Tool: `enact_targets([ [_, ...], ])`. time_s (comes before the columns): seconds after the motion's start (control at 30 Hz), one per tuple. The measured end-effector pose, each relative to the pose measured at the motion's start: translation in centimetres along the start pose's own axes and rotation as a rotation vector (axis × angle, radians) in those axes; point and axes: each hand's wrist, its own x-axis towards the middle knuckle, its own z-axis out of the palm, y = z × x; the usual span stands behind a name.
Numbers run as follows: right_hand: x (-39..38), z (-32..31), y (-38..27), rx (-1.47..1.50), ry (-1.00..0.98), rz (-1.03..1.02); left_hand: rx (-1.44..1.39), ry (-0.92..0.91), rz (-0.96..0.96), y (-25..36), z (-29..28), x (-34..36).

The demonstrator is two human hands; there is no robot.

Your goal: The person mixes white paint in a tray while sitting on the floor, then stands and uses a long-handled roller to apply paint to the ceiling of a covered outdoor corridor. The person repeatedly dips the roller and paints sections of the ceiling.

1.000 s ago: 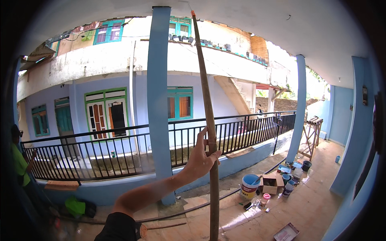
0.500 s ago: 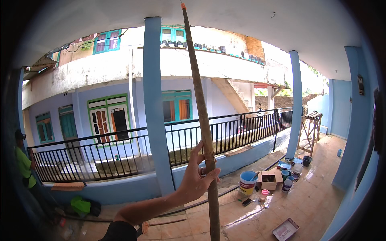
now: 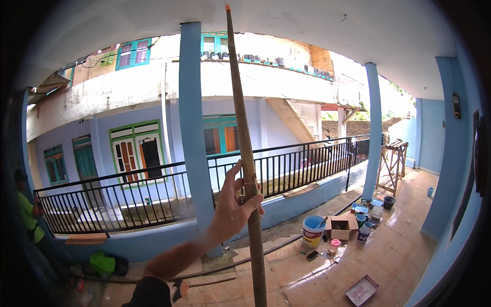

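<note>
My left hand [image 3: 236, 207] reaches in from the lower left, out of a black sleeve, and is closed round a long bamboo pole [image 3: 239, 102]. Its thumb lies across the near side of the pole, the index finger points up along it, and a fingertip shows past its right edge. The pole stands nearly upright, leaning slightly left at the top. An orange tip [image 3: 228, 7] at its upper end is close to the white ceiling [image 3: 307, 20]; whether it touches I cannot tell. The pole's lower end runs out of the picture. My right hand is out of view.
A blue pillar [image 3: 194, 128] and black railing [image 3: 296, 169] stand beyond the pole. On the tiled floor at right are a paint bucket [image 3: 312, 238], a cardboard box [image 3: 341, 233], a phone and a paint tray [image 3: 362, 290]. A wooden trestle [image 3: 393, 163] stands farther back. A person [image 3: 25, 210] is at far left.
My left hand and the pole have shifted left and the hand sits a little higher in the picture. The pole's lower part has moved left more than its top.
</note>
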Motion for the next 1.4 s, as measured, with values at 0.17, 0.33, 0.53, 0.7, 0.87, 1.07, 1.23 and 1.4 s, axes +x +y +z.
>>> enact_targets([
  [0.17, 6.7, 3.5, -2.7, -0.065, -0.048, -0.290, 0.067, 0.044, -0.009, -1.1, -4.4, 6.9],
  [0.33, 13.5, 8.3, -5.0, 0.104, -0.077, -0.315, 0.122, 0.072, -0.065, -2.6, -9.3, 13.3],
  [0.53, 15.0, 10.3, -2.7, 0.129, -0.082, -0.349, 0.153, 0.103, -0.062, -3.9, -11.0, 12.6],
  [0.7, 10.6, 7.0, 4.3, -0.001, -0.023, -0.302, 0.092, -0.034, -0.007, -4.4, -7.7, 6.3],
  [0.87, 4.2, 1.9, 13.3, 0.099, -0.016, -0.104, -0.010, -0.108, -0.061, -2.9, -2.4, -1.2],
  [1.07, -3.5, -1.4, 11.3, -0.150, -0.101, -0.027, -0.063, -0.183, -0.089, -0.8, 2.0, -7.5],
  [1.23, -6.9, -1.1, 3.6, -0.034, -0.005, -0.084, -0.087, -0.203, -0.068, 0.2, 3.0, -7.9],
  [1.4, -4.3, -1.7, 3.5, -0.023, -0.174, 0.067, -0.100, -0.139, -0.031, 0.1, 1.6, -5.0],
])
